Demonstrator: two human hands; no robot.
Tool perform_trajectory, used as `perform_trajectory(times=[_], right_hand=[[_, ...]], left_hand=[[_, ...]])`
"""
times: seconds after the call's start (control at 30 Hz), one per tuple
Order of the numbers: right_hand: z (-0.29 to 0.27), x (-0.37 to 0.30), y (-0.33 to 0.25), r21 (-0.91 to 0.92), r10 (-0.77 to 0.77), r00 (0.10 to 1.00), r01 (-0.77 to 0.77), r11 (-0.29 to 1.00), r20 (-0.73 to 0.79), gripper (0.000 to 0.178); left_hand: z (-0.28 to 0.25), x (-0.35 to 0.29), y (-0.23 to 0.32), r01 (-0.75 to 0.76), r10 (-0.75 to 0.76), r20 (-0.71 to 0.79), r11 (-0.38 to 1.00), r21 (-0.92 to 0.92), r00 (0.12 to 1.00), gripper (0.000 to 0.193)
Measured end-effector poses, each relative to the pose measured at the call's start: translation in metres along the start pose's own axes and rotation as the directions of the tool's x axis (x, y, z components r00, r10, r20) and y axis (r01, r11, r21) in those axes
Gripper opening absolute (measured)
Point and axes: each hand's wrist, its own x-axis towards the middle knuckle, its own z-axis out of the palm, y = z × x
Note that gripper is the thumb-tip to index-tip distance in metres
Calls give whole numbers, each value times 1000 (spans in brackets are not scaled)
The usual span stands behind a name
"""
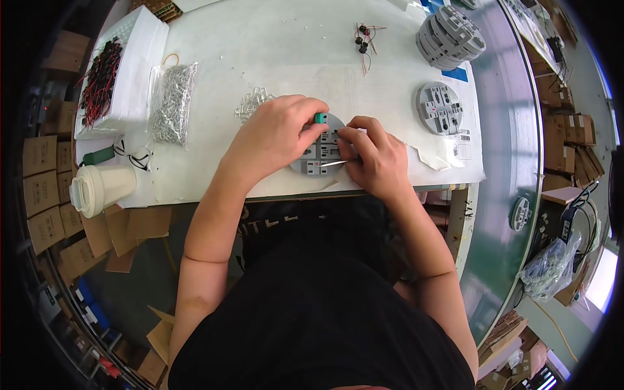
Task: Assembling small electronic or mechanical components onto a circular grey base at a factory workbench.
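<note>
A grey round fixture disc (335, 122) with several slotted compartments lies near the table's front edge, partly covered by both hands. My left hand (276, 133) is over its left side, thumb and fingers closed on a small green block (320, 118) at the disc's far part. My right hand (378, 156) is at the disc's right side, fingers curled round a thin silver pointed tool (334, 162), whose tip reaches left across the near part of the disc. The rest of that tool is hidden in the hand. Small dark and light parts sit in the disc's slots.
Loose bent metal clips (252, 104) lie beyond my left hand, beside a clear bag of clips (173, 104). A white foam box (140, 49) holds red-black wired parts. A lidded cup (110, 187) stands front left. At right are another disc (440, 108) and stacked discs (448, 40).
</note>
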Motion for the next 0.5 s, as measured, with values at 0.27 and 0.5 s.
perform_trajectory(times=[0.27, 0.5], right_hand=[[1, 0, 0, 40, 18, 1000, -17, 999, -12, 26], [-24, 90, 38, 22, 494, 868, -495, 868, 50, 24]], left_hand=[[4, 8, 9, -34, 26, 59, 989, 144, 998, 21], [17, -6, 3, -45, 58, -117, 993, 106, 991, 25]])
